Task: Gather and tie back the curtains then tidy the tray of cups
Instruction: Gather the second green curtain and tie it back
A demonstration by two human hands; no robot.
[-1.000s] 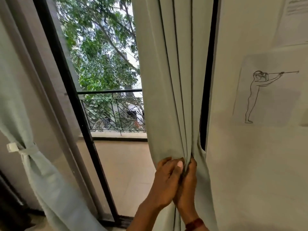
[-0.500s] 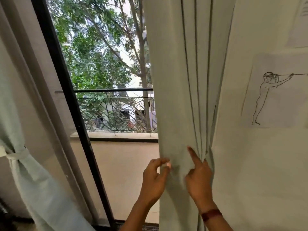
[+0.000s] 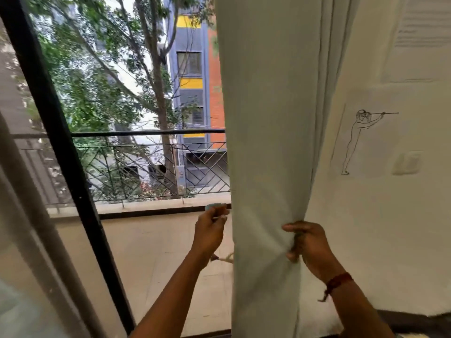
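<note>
A pale green curtain [image 3: 268, 118] hangs at the right side of the window, next to the wall. My right hand [image 3: 308, 242] grips a bunch of its folds at the curtain's right edge, fingers curled into the fabric. My left hand [image 3: 211, 228] is just left of the curtain's left edge and pinches a small pale green piece, likely the tie-back strap [image 3: 214, 206]; its far end is hidden behind the curtain. The tray of cups is out of view.
A black window frame post [image 3: 61, 142] runs diagonally on the left. Beyond the glass are a balcony railing [image 3: 151, 167], trees and a building. A white wall [image 3: 390, 215] with a line drawing [image 3: 358, 140] and papers stands to the right.
The view has shifted right and closer, so the tied left curtain is out of frame. My hands have spread apart: the right one now bunches the curtain's right side, the left one holds the strap at its left edge.
</note>
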